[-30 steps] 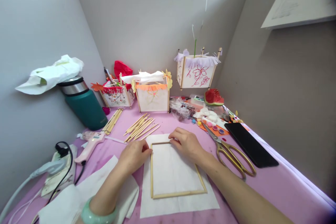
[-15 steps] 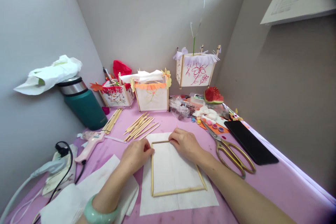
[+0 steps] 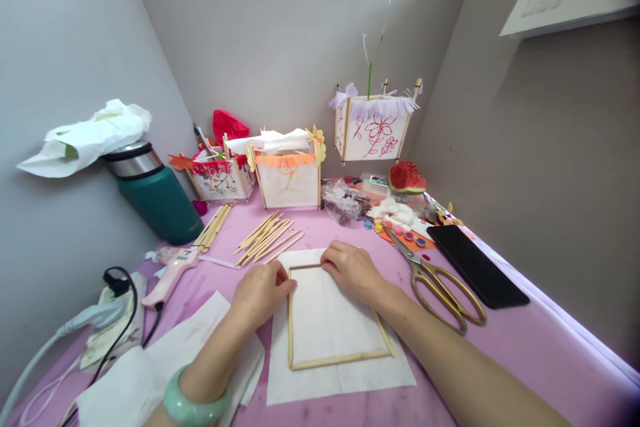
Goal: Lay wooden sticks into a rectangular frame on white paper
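Observation:
A rectangular frame of thin wooden sticks (image 3: 340, 361) lies on a white paper sheet (image 3: 345, 383) on the pink table. My left hand (image 3: 263, 290) rests with its fingertips pressed on the frame's far left corner. My right hand (image 3: 353, 270) lies flat over the far right part of the frame, fingers pointing left along the top stick. Neither hand lifts anything. A green bangle (image 3: 193, 403) circles my left wrist.
Loose wooden sticks (image 3: 267, 239) lie beyond the frame. A pink glue gun (image 3: 173, 270) and power strip (image 3: 115, 300) sit left, gold scissors (image 3: 437, 283) and a black phone (image 3: 477, 267) right. Paper lanterns (image 3: 289, 177), a hanging lantern (image 3: 373, 127) and a teal flask (image 3: 157, 197) stand at the back.
My left hand has slid slightly right onto the frame's corner. The view has tipped a little, so everything sits slightly higher in the picture.

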`<state>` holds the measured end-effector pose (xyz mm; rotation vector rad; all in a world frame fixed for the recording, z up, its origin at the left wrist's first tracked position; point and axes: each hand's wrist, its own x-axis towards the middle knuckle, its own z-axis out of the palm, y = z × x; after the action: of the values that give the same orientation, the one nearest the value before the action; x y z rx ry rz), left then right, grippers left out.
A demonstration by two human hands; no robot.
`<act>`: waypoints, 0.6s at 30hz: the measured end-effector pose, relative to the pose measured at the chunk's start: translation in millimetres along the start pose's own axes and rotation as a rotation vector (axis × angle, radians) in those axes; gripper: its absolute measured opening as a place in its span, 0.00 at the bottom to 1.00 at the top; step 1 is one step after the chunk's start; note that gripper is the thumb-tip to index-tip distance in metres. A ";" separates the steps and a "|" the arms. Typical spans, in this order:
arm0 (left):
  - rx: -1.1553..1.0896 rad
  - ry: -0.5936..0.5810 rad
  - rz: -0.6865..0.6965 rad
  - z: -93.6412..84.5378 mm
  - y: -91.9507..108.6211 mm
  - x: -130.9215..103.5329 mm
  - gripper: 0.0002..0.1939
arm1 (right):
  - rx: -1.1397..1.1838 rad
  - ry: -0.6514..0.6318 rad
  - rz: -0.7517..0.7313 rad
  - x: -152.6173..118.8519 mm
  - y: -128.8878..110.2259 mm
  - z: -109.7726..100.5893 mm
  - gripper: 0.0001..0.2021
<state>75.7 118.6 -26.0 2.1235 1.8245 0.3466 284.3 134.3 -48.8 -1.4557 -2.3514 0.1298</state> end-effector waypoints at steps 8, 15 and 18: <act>0.039 -0.015 -0.016 1.3 0.5 1.2 0.08 | -0.030 -0.014 0.011 0.3 -2.8 0.3 0.10; 0.052 -0.010 -0.018 -2.2 3.5 -0.2 0.09 | -0.035 -0.033 -0.008 0.4 -3.6 0.3 0.10; 0.043 -0.010 -0.014 -2.6 3.4 -0.3 0.09 | -0.037 -0.033 -0.007 -0.3 -3.1 -0.4 0.10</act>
<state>77.7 118.0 -22.3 2.1356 1.8564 0.2955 281.9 132.6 -47.7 -1.4731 -2.3967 0.1094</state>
